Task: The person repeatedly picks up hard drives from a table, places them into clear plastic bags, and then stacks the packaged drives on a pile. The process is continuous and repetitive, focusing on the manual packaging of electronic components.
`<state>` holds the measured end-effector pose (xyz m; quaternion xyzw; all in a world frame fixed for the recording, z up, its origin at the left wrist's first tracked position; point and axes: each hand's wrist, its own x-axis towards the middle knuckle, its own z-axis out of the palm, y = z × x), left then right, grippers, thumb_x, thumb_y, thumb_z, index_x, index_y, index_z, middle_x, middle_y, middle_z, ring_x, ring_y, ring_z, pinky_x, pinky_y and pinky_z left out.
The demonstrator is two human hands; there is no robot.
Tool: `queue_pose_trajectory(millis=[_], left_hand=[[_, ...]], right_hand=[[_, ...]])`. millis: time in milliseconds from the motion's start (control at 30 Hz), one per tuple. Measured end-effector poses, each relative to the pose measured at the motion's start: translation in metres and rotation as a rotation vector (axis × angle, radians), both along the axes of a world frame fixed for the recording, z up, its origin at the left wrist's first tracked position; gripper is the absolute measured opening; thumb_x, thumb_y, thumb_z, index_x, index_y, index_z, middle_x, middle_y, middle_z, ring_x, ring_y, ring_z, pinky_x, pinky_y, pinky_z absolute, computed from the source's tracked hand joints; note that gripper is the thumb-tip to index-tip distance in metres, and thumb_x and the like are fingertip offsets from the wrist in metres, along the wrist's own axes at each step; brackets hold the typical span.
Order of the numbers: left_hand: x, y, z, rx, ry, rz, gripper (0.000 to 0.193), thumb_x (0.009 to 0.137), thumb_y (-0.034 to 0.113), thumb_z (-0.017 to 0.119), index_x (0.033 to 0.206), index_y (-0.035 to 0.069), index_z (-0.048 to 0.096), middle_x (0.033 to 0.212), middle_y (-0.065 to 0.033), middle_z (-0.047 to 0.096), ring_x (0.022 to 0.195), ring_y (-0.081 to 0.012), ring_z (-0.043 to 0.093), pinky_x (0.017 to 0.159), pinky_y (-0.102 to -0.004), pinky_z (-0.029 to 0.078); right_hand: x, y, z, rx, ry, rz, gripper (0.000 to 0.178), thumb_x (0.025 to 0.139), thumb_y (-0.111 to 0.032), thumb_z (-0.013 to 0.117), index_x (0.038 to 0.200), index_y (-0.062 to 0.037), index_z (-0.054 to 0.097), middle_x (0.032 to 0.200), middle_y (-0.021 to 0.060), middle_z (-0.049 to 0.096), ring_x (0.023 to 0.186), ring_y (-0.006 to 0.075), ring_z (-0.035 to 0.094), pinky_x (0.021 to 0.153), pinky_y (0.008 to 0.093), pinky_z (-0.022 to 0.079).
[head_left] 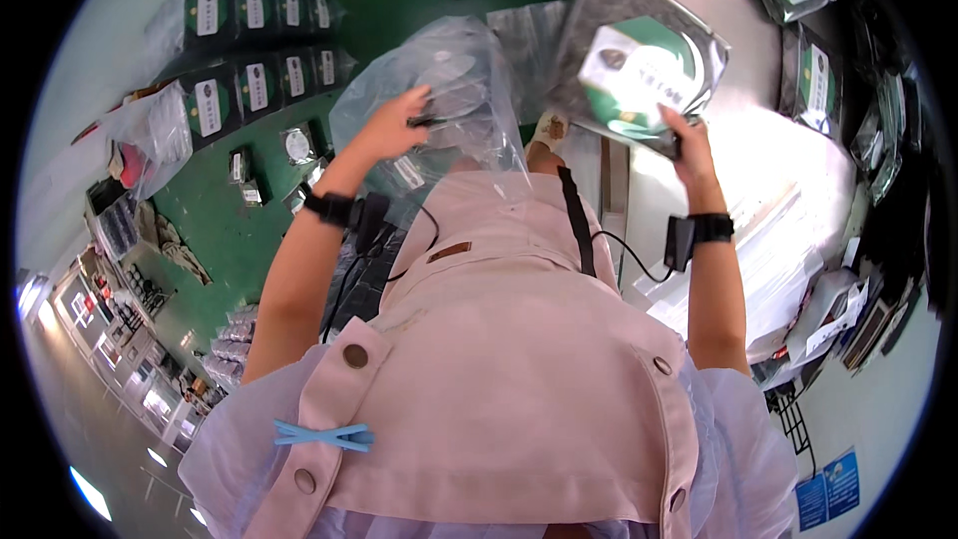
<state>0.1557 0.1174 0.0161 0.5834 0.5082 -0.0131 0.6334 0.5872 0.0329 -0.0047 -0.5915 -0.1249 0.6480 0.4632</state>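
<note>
My right hand [693,148] grips a flat dark package [572,70] by its near right corner. The package is wrapped in shiny clear film and has a green and white label on its face. It is held up, tilted, over the pale table. On the other side, my left hand [397,127] is closed at the side of a large clear plastic bag [479,55], its fingers pinching the film. The bag hangs puffed out in front of my apron. Something dark shows by the left fingertips, too small to name.
Two rows of similar dark packages [254,86] stand at the far left on the green floor [200,225]. Small packets [298,145] lie closer. The pale table [768,165] is to the right, with more packages [813,75] along its far edge. White sheets [743,269] lie nearer.
</note>
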Motion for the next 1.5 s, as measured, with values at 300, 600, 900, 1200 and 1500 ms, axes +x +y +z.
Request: queue_pose_trajectory(millis=[300, 600, 900, 1200, 1500], left_hand=[[-0.025, -0.088, 0.102, -0.076, -0.664, 1.342, 0.065, 0.073, 0.01, 0.066, 0.13, -0.001, 0.035, 0.126, -0.0129, 0.047, 0.119, -0.0263, 0.044, 0.103, -0.0409, 0.032], [-0.067, -0.072, 0.018, 0.963, 0.064, 0.093, 0.048, 0.063, -0.01, 0.063, 0.11, 0.001, 0.057, 0.114, -0.0157, 0.058, 0.111, -0.0291, 0.053, 0.1, -0.0417, 0.036], [0.037, -0.003, -0.058, 0.897, 0.818, -0.426, 0.013, 0.077, 0.011, 0.053, 0.09, 0.006, 0.052, 0.093, -0.0122, 0.06, 0.088, -0.027, 0.059, 0.078, -0.0445, 0.044], [0.042, 0.005, -0.093, 0.657, 0.609, -0.534, 0.044, 0.071, 0.013, 0.06, 0.112, 0.004, 0.05, 0.103, -0.0147, 0.059, 0.099, -0.0304, 0.056, 0.091, -0.043, 0.041], [-0.019, 0.008, -0.041, 0.475, 0.426, -0.373, 0.036, 0.071, 0.012, 0.059, 0.105, 0.0, 0.057, 0.097, -0.0193, 0.062, 0.087, -0.0331, 0.061, 0.078, -0.0367, 0.048]], right_hand=[[-0.218, 0.041, 0.05, 0.728, -0.495, 0.754, 0.082, 0.064, -0.036, 0.077, 0.126, 0.0022, 0.039, 0.115, 0.0183, 0.053, 0.107, 0.036, 0.048, 0.09, 0.0388, 0.04], [-0.217, 0.106, -0.028, 0.521, -0.871, 0.43, 0.023, 0.082, -0.023, 0.058, 0.069, -0.0037, 0.058, 0.063, 0.015, 0.057, 0.061, 0.0371, 0.054, 0.054, 0.0406, 0.044], [-0.204, 0.116, -0.01, 0.674, -1.146, 0.505, 0.017, 0.084, -0.021, 0.055, 0.074, -0.0076, 0.055, 0.066, 0.0155, 0.057, 0.065, 0.0385, 0.055, 0.056, 0.0457, 0.045], [0.19, 0.071, -0.034, -0.674, -1.022, -1.065, 0.091, 0.054, -0.053, 0.08, 0.107, 0.013, 0.045, 0.105, 0.0268, 0.056, 0.095, 0.0358, 0.057, 0.08, 0.0425, 0.048], [0.316, 0.03, -0.091, 0.087, 0.047, -0.676, 0.026, 0.083, -0.037, 0.062, 0.091, -0.0128, 0.059, 0.075, 0.0036, 0.054, 0.063, 0.0139, 0.048, 0.046, 0.0255, 0.032]])
